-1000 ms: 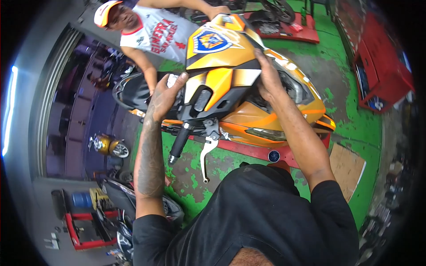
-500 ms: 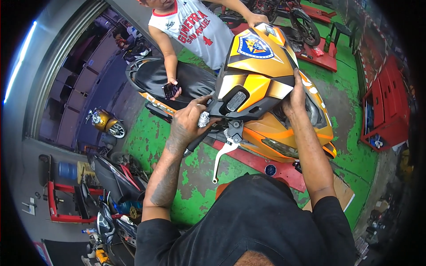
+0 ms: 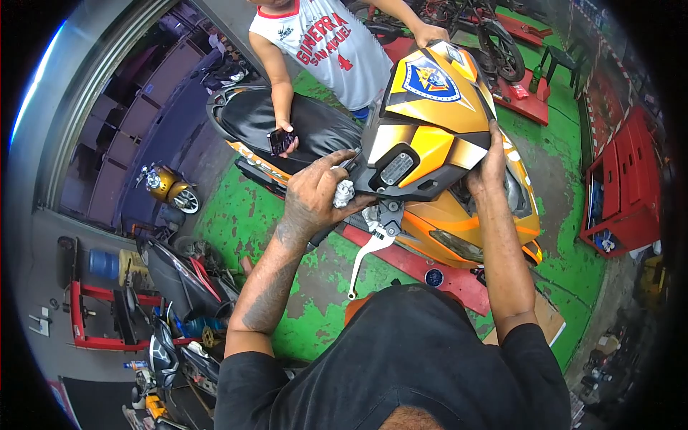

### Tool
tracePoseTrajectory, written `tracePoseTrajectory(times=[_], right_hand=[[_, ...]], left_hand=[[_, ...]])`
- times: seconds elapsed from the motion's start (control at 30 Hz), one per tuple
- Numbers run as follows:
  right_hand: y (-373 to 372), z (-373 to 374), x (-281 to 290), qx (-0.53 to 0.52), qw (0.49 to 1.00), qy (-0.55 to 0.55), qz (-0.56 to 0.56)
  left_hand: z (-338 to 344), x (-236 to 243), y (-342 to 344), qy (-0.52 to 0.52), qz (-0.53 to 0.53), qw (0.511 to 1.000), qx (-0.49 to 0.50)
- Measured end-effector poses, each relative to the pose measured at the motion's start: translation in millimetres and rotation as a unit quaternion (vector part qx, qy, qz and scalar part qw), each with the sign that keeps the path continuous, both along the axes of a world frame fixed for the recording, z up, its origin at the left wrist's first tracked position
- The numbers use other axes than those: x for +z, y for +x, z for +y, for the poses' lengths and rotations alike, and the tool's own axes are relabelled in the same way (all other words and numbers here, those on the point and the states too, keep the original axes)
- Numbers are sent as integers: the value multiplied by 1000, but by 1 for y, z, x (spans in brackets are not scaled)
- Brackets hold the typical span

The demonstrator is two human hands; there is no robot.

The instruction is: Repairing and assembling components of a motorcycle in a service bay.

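Observation:
My left hand [image 3: 319, 186] grips the dark lower left edge of a yellow-and-black handlebar cowl [image 3: 423, 107] with a shield decal, a white crumpled cloth or paper [image 3: 344, 193] between its fingers. My right hand [image 3: 491, 165] is closed around the cowl's right edge. Below the cowl, a silver brake lever [image 3: 365, 258] sticks out over the orange-gold motorcycle [image 3: 459, 222]. A co-worker [image 3: 322, 50] in a white jersey stands opposite, one hand [image 3: 430, 34] on the cowl's top and the other holding a dark phone [image 3: 279, 141] above the black seat [image 3: 312, 118].
A red platform [image 3: 466, 290] lies beneath the motorcycle, with a small dark bowl [image 3: 433, 277] on it. A red tool cabinet [image 3: 623, 186] stands right. Parked scooters [image 3: 179, 279], a red metal stand [image 3: 86, 330] and an open shutter doorway [image 3: 122, 107] are left. More motorcycles [image 3: 502, 50] are behind.
My left hand has shifted from the upper left side to the cowl's lower edge. Cowl and hands appear farther right in the view. The co-worker's phone has come into sight.

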State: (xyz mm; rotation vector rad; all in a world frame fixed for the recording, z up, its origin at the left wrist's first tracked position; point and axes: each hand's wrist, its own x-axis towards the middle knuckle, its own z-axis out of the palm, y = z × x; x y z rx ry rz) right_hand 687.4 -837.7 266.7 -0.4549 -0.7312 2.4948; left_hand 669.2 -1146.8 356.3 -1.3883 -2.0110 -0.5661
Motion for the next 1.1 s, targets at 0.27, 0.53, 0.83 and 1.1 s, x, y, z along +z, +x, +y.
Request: tracePoseTrajectory(times=[0.27, 0.53, 0.83, 1.1], right_hand=[[0, 1, -2, 10, 1000, 18, 20], [0, 0, 2, 10, 1000, 16, 1], [-2, 3, -6, -15, 998, 52, -18], [2, -2, 3, -32, 995, 76, -53]], left_hand=[[-3, -3, -6, -18, 8, 999, -50], [-5, -11, -12, -2, -18, 997, -74], [-31, -15, -15, 110, -291, 950, -41], [-32, -36, -37, 157, -289, 939, -103]])
